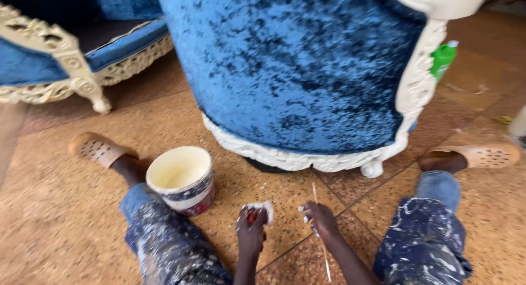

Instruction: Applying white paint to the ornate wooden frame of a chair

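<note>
Your left hand (251, 230) kept a clenched grip on a white wad (262, 209), and your right hand (322, 219) gripped a thin stick (321, 238), both low over the speckled floor (66, 219). They sat between your knees, just short of the blue chair's white carved base edge (285, 159), with the paint bucket (181, 178) close on the left.

A furniture workshop, this: blue velvet armchair (296, 71) with white carved trim, a second gilt-framed seat (60, 49), paint bucket (181, 178) on the speckled floor (55, 208)
</note>
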